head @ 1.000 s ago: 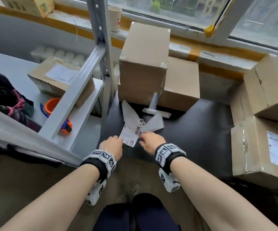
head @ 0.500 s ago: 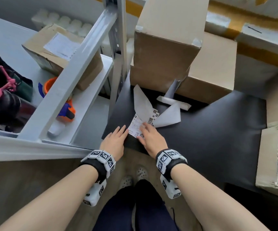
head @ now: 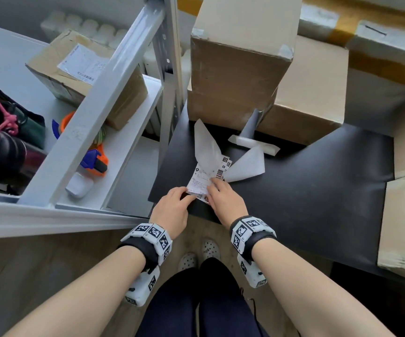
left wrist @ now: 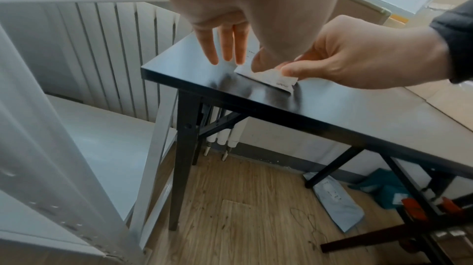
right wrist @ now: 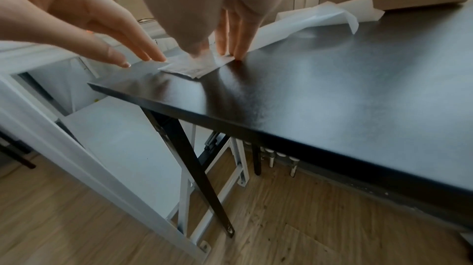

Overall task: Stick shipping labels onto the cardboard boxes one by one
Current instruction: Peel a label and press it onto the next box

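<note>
Paper is the trouble at this moment: the shipping label (head: 200,182) lies flat near the front left corner of the black table (head: 306,190), on top of what seems to be more labels, and thin sheets like these are apt to lift together or crease. The right hand (head: 225,203) holds down the label's near right edge; in the left wrist view its thumb and forefinger appear to pinch that lower edge, while the right wrist view shows the other fingers straight and pressing on the paper. The left hand (head: 172,210) lies open with its fingers straight, their tips at the label's near left corner and touching it or nearly so; whether it has a hold cannot be told. So the label sits directly under and just ahead of both sets of fingertips, not yet lifted. Likely failures from here: two labels could come up as one, a corner could fold on itself if the backing is peeled unevenly, or the sheet could slide off the table's front edge, which is close behind the hands. Loose white backing sheets (head: 206,144) lie just beyond the label, and the cardboard boxes (head: 240,69) stand further back on the table, well apart from the hands.
</note>
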A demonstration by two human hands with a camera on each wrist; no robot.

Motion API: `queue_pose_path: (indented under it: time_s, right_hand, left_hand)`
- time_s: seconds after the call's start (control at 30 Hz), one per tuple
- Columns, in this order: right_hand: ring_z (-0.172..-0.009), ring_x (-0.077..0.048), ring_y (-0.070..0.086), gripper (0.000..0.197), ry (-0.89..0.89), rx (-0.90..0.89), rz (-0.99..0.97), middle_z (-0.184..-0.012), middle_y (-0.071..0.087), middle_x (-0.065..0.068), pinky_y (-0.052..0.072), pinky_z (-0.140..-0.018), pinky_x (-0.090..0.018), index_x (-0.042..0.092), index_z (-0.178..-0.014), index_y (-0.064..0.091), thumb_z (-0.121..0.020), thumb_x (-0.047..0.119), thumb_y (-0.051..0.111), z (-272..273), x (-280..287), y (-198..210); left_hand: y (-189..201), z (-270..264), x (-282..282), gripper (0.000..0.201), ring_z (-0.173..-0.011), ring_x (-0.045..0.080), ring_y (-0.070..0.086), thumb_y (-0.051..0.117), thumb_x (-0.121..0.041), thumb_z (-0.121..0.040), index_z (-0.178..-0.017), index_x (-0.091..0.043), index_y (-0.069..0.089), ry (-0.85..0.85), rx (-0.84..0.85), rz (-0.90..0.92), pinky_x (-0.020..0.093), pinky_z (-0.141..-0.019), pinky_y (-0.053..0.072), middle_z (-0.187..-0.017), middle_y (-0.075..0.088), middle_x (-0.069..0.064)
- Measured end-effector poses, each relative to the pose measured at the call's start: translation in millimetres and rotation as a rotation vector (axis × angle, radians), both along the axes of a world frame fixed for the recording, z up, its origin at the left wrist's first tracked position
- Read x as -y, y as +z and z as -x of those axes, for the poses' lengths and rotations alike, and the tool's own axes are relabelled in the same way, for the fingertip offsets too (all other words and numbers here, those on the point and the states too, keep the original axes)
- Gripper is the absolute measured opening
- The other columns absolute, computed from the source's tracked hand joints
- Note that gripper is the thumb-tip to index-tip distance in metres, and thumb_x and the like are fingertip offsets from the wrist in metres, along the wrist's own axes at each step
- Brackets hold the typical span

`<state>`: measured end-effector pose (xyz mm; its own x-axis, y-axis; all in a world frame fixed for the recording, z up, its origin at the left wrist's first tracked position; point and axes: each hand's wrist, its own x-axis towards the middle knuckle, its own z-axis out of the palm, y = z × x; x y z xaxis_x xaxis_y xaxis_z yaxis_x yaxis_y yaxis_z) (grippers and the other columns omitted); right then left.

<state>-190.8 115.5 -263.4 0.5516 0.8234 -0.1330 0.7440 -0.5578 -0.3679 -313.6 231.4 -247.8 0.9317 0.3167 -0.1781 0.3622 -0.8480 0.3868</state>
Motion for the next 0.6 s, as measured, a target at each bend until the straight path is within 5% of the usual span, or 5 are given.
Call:
queue_pose_path:
  time_s: [0.07,0.23,0.4,0.53,0.6]
  right_hand:
    - [-0.088,-0.031,0.067,0.015,0.003,0.027,-0.011,-0.101,0.067,-0.014,0.056,-0.053,-0.033,0.002,-0.086,0.064,-0.075,0.007,0.073,0,2,2]
    - [-0.093,-0.030,0.059,0.023,-0.138,-0.048,-0.051,-0.107,0.059,-0.010,0.045,-0.071,-0.039,0.005,-0.106,0.055,-0.099,0.021,0.040,-8,1,39]
    - [-0.088,-0.036,0.062,0.029,-0.247,-0.115,-0.110,-0.098,0.067,-0.015,0.046,-0.072,-0.040,0.007,-0.110,0.054,-0.101,0.026,0.036,-30,3,76]
    - [-0.084,-0.035,0.061,0.027,-0.298,-0.195,-0.148,-0.092,0.067,-0.017,0.047,-0.070,-0.039,0.010,-0.109,0.055,-0.100,0.028,0.037,-50,9,98]
    - [-0.080,-0.027,0.058,0.024,-0.345,-0.254,-0.213,-0.089,0.067,-0.012,0.039,-0.067,-0.033,0.010,-0.102,0.059,-0.099,0.027,0.042,-58,9,109]
  left_hand:
    - [7,-3,0,0.038,-0.112,0.027,0.054,0.054,-0.007,-0.085,-0.121,-0.015,0.060,0.076,-0.008,0.018,0.038,-0.081,0.052,-0.126,0.054,0.009]
    - [31,-19,0,0.036,-0.117,0.017,0.050,0.039,-0.017,-0.096,-0.129,-0.023,0.052,0.119,-0.133,0.144,0.035,-0.092,0.048,-0.129,0.051,-0.002]
    - [58,-47,3,0.045,-0.127,0.019,0.049,0.042,-0.014,-0.095,-0.140,-0.023,0.043,0.151,-0.129,0.371,0.032,-0.106,0.039,-0.141,0.049,0.000]
    - [80,-76,5,0.049,-0.118,0.024,0.056,0.041,-0.012,-0.093,-0.141,-0.023,0.042,0.213,-0.053,0.453,0.035,-0.100,0.045,-0.133,0.057,0.007]
    - [91,-90,5,0.050,-0.101,0.021,0.062,0.041,-0.009,-0.092,-0.141,-0.021,0.042,0.241,0.007,0.509,0.028,-0.088,0.049,-0.124,0.063,0.009]
